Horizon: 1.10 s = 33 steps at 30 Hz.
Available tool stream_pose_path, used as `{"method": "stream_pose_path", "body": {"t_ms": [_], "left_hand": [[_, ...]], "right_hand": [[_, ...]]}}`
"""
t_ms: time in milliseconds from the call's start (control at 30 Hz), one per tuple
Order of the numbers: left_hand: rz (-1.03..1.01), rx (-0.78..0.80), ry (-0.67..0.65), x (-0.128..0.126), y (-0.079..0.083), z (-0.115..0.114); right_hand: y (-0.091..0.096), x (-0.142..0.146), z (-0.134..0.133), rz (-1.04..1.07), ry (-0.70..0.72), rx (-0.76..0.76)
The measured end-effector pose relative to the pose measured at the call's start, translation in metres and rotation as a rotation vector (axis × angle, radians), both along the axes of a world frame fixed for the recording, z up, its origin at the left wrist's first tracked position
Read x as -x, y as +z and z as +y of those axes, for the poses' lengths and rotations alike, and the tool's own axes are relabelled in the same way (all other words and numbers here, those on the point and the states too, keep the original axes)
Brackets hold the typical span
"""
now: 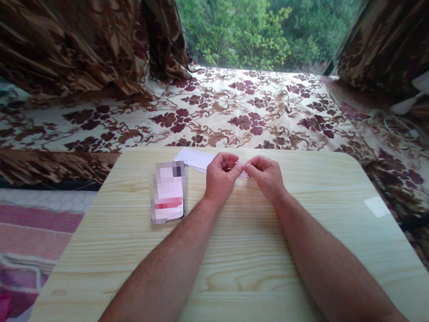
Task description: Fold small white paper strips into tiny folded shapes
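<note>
Pinching a small whitish pc (243, 175) btwn thumb + fingertips, L hand (221, 178) and R hand (267, 176) meet just above the far half of the table (240, 279), tips nearly touching; both grips pressed together, other fingers curled in. The pc is mostly hidden by the fingers, so can't tell exactly what it is. Just behind L hand: flat white sheet (195, 159) near the table's far edge, partly covered by that hand; can't tell if it's plain paper or an envelope w/ smth inside. Further L, apart from the hand, a pixelated rectangular item (168, 190) lies flat, pale pink w/ a red band + dark sq. at its far R corner; phone or pack, unclear. Beyond the table: floral cloth (245, 103), brown patterned curtains (106, 40) either side, green trees (248, 28) thru the window. Pink striped bedding (39, 216) at far L, white cable (401, 127) at far R.
</note>
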<state>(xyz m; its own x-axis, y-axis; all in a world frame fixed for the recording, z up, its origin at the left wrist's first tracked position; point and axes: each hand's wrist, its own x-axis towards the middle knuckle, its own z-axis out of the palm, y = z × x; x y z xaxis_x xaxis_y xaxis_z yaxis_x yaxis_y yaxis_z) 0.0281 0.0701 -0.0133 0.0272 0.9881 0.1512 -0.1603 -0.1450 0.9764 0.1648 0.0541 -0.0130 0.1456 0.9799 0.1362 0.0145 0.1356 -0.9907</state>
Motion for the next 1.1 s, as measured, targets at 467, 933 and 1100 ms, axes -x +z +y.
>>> {"method": "stream_pose_path", "body": {"t_ms": [467,933,1100], "left_hand": [[0.127,0.006,-0.065,0.0021,0.0035,-0.0009],[0.216,-0.044,-0.049,0.0024,0.0062,-0.0025],[0.211,-0.026,-0.03,0.002,0.0051,-0.0019]], "right_hand": [[0.0022,0.0006,-0.001,-0.008,-0.03,-0.036],[-0.0001,-0.0001,0.0001,-0.008,-0.007,-0.037],[0.0005,0.0008,-0.0004,-0.032,-0.007,-0.027]]}}
